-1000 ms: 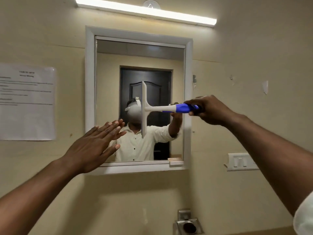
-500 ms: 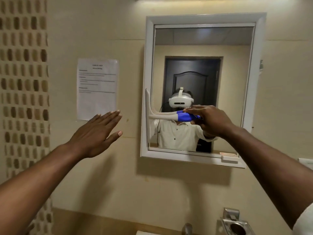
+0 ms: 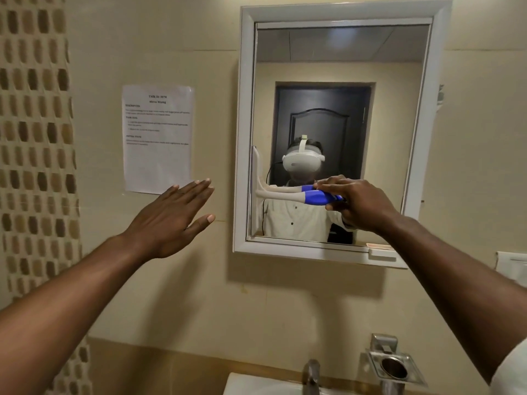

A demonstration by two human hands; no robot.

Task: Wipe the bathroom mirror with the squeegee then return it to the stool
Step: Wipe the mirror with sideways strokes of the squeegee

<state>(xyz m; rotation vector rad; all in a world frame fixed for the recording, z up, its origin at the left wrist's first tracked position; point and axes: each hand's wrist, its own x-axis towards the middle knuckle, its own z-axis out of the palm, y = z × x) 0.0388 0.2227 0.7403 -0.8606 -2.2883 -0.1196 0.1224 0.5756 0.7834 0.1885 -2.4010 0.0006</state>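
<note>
The white-framed mirror [image 3: 339, 67] hangs on the beige wall. My right hand [image 3: 359, 205] grips the blue handle of the white squeegee [image 3: 281, 195], which lies horizontal. Its upright blade presses on the glass at the mirror's lower left edge, against the frame. My left hand [image 3: 174, 218] is held flat in the air left of the mirror, fingers spread, holding nothing. The stool is out of view.
A printed paper sheet [image 3: 158, 138] is taped to the wall left of the mirror. Below are a white sink [image 3: 256, 384], a metal tap [image 3: 312, 376] and a metal holder [image 3: 395, 366]. Mosaic tiles [image 3: 34, 138] run down the far left. A switch plate [image 3: 512, 266] sits at right.
The squeegee has slid left across the glass from mid-mirror to the left frame edge. My view has shifted left and down, bringing the sink and tap into sight.
</note>
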